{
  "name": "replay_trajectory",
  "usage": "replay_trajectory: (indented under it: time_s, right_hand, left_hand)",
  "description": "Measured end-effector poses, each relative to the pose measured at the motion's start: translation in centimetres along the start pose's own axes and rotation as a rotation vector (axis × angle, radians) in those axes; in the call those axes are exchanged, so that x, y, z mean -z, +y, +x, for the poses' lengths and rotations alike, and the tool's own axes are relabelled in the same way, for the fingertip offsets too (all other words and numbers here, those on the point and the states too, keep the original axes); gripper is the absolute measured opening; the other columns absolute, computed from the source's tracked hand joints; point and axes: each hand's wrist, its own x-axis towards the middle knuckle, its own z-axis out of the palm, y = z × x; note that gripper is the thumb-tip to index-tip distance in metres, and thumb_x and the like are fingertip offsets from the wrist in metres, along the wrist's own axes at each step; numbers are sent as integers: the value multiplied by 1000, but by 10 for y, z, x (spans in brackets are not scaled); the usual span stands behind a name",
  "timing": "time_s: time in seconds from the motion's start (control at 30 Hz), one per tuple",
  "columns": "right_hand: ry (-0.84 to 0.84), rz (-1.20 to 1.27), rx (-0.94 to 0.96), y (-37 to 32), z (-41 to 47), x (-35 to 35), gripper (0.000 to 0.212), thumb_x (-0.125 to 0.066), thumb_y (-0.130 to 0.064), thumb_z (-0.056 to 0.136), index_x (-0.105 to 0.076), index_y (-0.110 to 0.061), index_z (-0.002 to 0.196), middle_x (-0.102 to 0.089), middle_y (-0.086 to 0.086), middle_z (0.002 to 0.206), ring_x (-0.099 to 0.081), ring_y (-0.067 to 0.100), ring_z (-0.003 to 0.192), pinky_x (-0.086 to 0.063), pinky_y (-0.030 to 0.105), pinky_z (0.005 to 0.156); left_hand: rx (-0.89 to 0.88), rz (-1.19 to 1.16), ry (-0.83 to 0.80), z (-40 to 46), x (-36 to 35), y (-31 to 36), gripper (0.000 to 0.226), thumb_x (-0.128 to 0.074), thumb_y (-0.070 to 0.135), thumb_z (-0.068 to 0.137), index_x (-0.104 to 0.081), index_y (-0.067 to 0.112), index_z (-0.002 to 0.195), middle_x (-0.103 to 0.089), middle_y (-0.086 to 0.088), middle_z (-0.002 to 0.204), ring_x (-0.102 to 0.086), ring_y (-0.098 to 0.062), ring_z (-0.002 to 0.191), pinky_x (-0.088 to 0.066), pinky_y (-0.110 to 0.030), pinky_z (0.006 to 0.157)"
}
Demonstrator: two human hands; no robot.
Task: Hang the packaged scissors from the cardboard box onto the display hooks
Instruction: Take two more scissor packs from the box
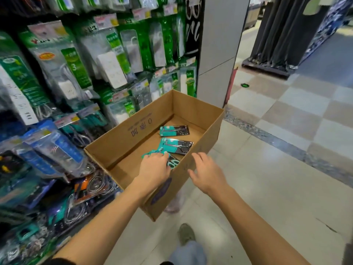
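With the display hooks (63, 119) off to the left, a teal scissors pack (152, 154) in the cardboard box (118, 142) is being pinched by the left hand (155, 167), so it's probably best lifted flat while the right hand (207, 172), spread and empty, is kept off the rim.

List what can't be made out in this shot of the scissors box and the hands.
Head view only:
- Pack under the left hand: mostly covered by the hand; whether the fingers grip it or just rest on it is unclear.
- Print on the two other scissors packs: too small.
- Display hooks: hidden behind the hanging goods, which are blurred.
- Near end of the cardboard box floor: hidden by its wall and the left forearm.
- Right hand: palm side unseen.
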Motion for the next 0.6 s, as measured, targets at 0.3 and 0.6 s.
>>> replay_trajectory:
  time_s: [0.3,0.6]
  right_hand:
    - [-125,-61,271,32,118,-1,53,-51,-42,94,-42,-18,140,-46,2,140,-44,20,125,-41,33,102]
    - [-389,-202,402,55,223,-23,45,-49,-41,94,-46,-20,134,-50,4,133,-49,21,119,-50,38,94]
  left_hand:
    - [212,7,-194,76,-41,-14,51,-49,39,91,-43,20,138,-56,-5,135,-49,-25,127,-39,-39,102]
    - [370,-75,-335,120,-78,-24,55,-45,34,95,-34,15,145,-54,-9,134,-50,-30,124,-42,-41,99]
